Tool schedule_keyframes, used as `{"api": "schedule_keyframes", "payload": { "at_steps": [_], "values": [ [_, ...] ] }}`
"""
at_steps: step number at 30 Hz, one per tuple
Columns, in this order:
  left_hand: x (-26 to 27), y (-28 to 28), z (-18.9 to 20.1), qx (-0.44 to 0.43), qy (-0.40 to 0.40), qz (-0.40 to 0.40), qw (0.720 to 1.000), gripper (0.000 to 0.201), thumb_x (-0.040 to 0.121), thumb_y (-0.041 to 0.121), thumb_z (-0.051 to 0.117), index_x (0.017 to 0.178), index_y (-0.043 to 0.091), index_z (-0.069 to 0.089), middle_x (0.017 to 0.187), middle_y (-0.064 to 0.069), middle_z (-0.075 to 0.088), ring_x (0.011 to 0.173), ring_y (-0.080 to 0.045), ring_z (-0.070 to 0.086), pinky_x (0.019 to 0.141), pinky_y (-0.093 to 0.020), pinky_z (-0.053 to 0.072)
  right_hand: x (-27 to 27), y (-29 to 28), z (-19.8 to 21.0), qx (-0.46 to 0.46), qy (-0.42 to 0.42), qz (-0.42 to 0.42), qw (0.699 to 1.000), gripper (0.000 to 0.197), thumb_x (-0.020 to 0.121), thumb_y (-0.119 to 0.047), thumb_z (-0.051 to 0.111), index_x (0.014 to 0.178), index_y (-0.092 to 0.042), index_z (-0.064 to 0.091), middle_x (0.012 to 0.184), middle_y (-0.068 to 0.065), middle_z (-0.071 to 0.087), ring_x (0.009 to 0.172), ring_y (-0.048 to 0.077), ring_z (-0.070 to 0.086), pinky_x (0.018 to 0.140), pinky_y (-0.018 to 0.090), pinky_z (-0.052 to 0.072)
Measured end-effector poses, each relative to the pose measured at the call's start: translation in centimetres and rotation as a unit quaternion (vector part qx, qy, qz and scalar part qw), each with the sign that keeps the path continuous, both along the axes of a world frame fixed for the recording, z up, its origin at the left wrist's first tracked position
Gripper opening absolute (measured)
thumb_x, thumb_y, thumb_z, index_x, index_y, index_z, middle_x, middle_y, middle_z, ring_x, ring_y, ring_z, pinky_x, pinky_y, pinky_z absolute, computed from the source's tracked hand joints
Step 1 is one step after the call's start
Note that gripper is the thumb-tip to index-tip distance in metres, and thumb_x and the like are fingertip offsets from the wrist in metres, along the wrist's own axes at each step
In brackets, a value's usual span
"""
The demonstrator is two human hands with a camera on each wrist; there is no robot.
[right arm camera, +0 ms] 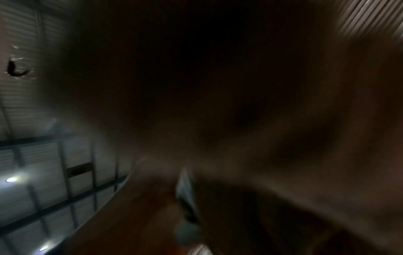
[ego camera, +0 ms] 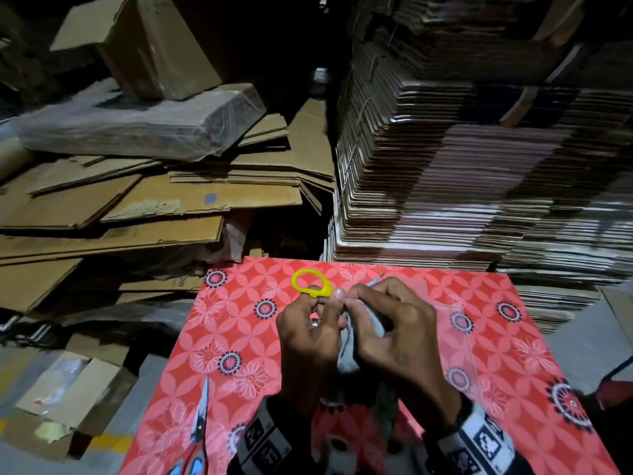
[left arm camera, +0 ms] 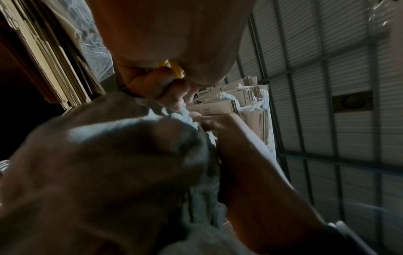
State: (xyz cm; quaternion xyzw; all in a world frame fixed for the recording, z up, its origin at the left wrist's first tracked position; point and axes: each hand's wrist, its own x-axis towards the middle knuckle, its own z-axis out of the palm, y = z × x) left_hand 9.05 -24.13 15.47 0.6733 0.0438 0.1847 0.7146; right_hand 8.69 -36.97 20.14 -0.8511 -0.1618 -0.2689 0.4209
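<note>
Fingers (ego camera: 337, 296) curled on both sides, pinching a grey cloth (ego camera: 346, 354) between the left hand (ego camera: 308, 341) and the right hand (ego camera: 394, 330), held up just over the middle of the worktop (ego camera: 534, 341). Behind, on the right, a big tall stack of flat cardboard (ego camera: 479, 183); on the left, a messy pile of cardboard sheets (ego camera: 137, 207). Under the hands, spread all over the worktop, a red cover (ego camera: 233, 337) with flowers. Near the left wrist, flat on the cover, scissors (ego camera: 202, 419) with blue handles. Tucked in the left fingers too, a yellow ring (ego camera: 325, 289), sticking out past the fingertips. Above the right knuckles, poking out, a thin pointy thing (ego camera: 376, 280), too small to name. From the right wrist, only a dark blur of the hand.
</note>
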Motion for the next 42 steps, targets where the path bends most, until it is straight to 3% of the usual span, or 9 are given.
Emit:
{"api": "schedule_keyframes", "payload": {
  "at_steps": [5,9,14,18,22,28,33,38,42],
  "values": [
    [-0.2,-0.2,0.3,-0.015,0.0,-0.018,1.0,0.036,0.091,0.05,0.069,0.071,0.02,0.068,0.061,-0.008,0.064,0.045,-0.021,0.049,0.051,-0.035,0.038,2.2,-2.3,0.1,0.043,0.047,-0.018,0.998,0.016,0.087,-0.009,0.081,0.082,-0.025,0.08,0.068,0.002,0.056,0.066,0.013,0.056,0.06,0.028,0.043],
    [-0.1,-0.2,0.1,-0.021,0.006,-0.014,1.0,0.036,0.089,0.053,0.07,0.073,0.021,0.067,0.059,-0.008,0.064,0.045,-0.021,0.048,0.053,-0.038,0.038,1.1,-1.3,0.1,0.035,0.048,-0.011,0.998,0.019,0.087,-0.007,0.08,0.08,-0.025,0.079,0.066,0.001,0.05,0.065,0.013,0.053,0.059,0.029,0.041],
    [-0.1,-0.1,0.4,-0.021,0.004,-0.029,0.999,0.041,0.088,0.054,0.07,0.071,0.017,0.066,0.054,-0.004,0.061,0.041,-0.019,0.048,0.051,-0.029,0.038,0.8,-1.6,0.0,0.043,0.055,0.03,0.997,0.017,0.087,-0.01,0.079,0.084,-0.027,0.082,0.067,-0.004,0.052,0.067,0.009,0.054,0.059,0.02,0.04],
    [-0.3,0.0,0.6,0.004,-0.007,-0.011,1.0,0.032,0.092,0.05,0.07,0.076,0.022,0.068,0.06,-0.007,0.065,0.045,-0.02,0.05,0.051,-0.036,0.041,2.0,-2.5,0.2,0.054,0.048,-0.018,0.997,0.018,0.087,-0.008,0.081,0.083,-0.025,0.082,0.064,-0.003,0.046,0.064,0.008,0.048,0.06,0.021,0.037],
    [-0.3,0.2,0.4,0.022,-0.011,0.0,1.0,0.041,0.088,0.054,0.069,0.069,0.017,0.066,0.058,-0.006,0.067,0.046,-0.019,0.06,0.054,-0.04,0.048,-0.2,-0.7,-0.2,0.039,0.067,0.034,0.996,0.015,0.09,-0.011,0.078,0.082,-0.024,0.08,0.067,-0.001,0.05,0.066,0.013,0.054,0.058,0.032,0.045],
    [0.1,0.4,0.0,0.031,-0.005,-0.004,0.999,0.043,0.092,0.054,0.069,0.069,0.017,0.067,0.055,-0.002,0.062,0.047,-0.024,0.055,0.052,-0.047,0.044,2.0,-2.5,0.4,0.056,0.063,-0.011,0.996,0.018,0.09,-0.012,0.078,0.078,-0.026,0.079,0.065,0.006,0.047,0.065,0.012,0.048,0.06,0.029,0.039],
    [-0.3,0.3,0.2,0.027,-0.004,-0.002,1.0,0.042,0.089,0.054,0.07,0.07,0.018,0.065,0.056,-0.004,0.065,0.049,-0.024,0.06,0.055,-0.049,0.05,-0.1,-1.1,-0.2,0.028,0.066,0.066,0.995,0.022,0.087,-0.006,0.08,0.086,-0.028,0.082,0.068,-0.004,0.05,0.064,0.008,0.053,0.058,0.022,0.041],
    [-0.2,0.4,0.4,0.068,-0.021,0.012,0.997,0.038,0.094,0.05,0.068,0.068,0.023,0.066,0.057,-0.002,0.061,0.059,-0.034,0.062,0.056,-0.053,0.049,2.4,-3.1,0.3,0.065,0.071,-0.028,0.995,0.02,0.089,-0.01,0.079,0.079,-0.028,0.081,0.066,0.005,0.048,0.064,0.01,0.05,0.061,0.023,0.039],
    [-0.4,0.2,0.9,0.031,-0.028,0.009,0.999,0.035,0.093,0.034,0.07,0.07,0.008,0.065,0.06,-0.012,0.062,0.052,-0.017,0.065,0.048,-0.031,0.051,-0.4,-1.2,0.1,0.033,0.059,0.058,0.996,0.018,0.089,-0.007,0.079,0.087,-0.025,0.082,0.068,0.002,0.051,0.066,0.014,0.055,0.059,0.031,0.044]
  ]
}}
